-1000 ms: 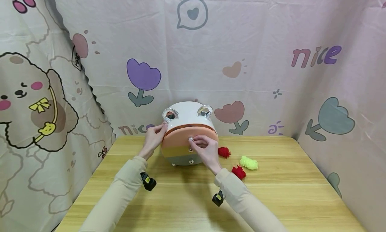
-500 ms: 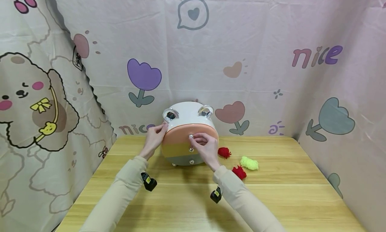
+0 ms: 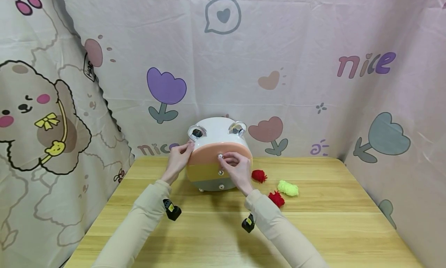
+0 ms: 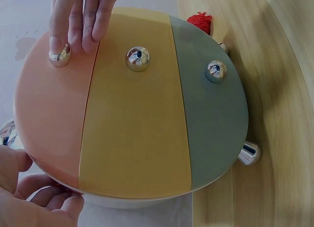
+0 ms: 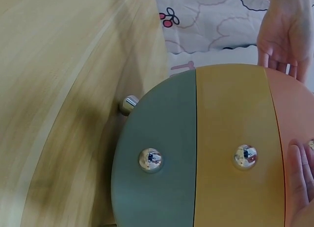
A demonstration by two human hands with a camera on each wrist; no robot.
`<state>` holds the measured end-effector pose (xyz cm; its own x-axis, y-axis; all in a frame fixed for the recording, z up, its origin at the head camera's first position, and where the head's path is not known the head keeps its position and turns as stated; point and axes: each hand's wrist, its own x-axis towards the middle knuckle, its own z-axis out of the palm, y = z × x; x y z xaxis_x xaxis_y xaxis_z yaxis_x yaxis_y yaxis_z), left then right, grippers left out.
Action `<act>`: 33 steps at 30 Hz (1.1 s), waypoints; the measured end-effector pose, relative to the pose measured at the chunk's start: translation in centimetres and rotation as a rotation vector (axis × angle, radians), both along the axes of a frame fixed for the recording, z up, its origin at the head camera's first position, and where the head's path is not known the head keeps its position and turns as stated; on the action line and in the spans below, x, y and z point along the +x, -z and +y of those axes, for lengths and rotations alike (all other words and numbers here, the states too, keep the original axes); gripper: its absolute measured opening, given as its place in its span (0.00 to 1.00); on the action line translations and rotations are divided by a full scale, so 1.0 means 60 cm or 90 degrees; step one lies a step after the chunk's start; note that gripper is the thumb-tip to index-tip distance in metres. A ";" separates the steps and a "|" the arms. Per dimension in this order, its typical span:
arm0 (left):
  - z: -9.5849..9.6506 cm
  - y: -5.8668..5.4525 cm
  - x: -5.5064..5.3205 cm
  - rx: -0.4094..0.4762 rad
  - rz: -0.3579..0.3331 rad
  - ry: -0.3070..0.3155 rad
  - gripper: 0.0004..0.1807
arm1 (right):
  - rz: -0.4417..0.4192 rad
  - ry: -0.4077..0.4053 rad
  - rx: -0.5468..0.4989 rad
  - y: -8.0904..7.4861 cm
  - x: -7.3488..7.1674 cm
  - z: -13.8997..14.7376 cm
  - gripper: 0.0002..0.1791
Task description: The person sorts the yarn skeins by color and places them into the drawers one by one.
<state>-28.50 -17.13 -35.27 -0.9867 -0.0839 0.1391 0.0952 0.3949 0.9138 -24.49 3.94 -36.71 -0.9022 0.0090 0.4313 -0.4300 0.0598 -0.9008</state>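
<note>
A small rounded drawer box (image 3: 208,172) stands on the table, with a white top and a striped pink, yellow and green front. My left hand (image 3: 178,159) grips its upper left edge; in the left wrist view the thumb lies at the rim and the other fingers curl behind it. On the pink top drawer (image 4: 55,116), flush with the box, my right hand (image 3: 237,169) has its fingertips at the silver knob (image 3: 220,156), partly covering it. Lower down, the yellow drawer (image 4: 135,129) and green drawer (image 4: 216,124) each show a bare round knob.
Right of the box lie a red yarn bundle (image 3: 259,176), a second red yarn bundle (image 3: 276,199) and a yellow-green yarn bundle (image 3: 288,188). Two round mirrored pieces (image 3: 237,128) sit atop the box. Printed cloth (image 3: 223,78) hangs behind the wooden table (image 3: 209,237).
One second ago a dark gap showed above the pink top drawer; it has since slid in flush. My right hand moved slightly forward with it, while my left hand stayed at the edge.
</note>
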 end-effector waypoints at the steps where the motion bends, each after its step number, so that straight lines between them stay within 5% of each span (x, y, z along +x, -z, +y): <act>1: 0.000 0.000 0.000 0.000 0.001 0.000 0.26 | -0.001 -0.003 -0.001 0.000 0.000 0.000 0.10; 8: 0.001 0.000 0.001 -0.004 0.002 -0.001 0.26 | 0.000 -0.014 -0.004 0.000 -0.001 0.002 0.10; 16: 0.001 0.000 0.000 -0.003 -0.002 -0.003 0.26 | -0.012 -0.001 -0.016 0.044 -0.042 0.000 0.11; 33: 0.001 0.000 0.001 -0.008 0.002 -0.004 0.26 | 0.007 0.057 0.059 0.131 -0.032 0.010 0.10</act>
<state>-28.47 -17.09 -35.29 -0.9856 -0.0887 0.1437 0.0959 0.4063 0.9087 -26.40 4.53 -44.57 -0.8949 0.0492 0.4435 -0.4286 0.1817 -0.8850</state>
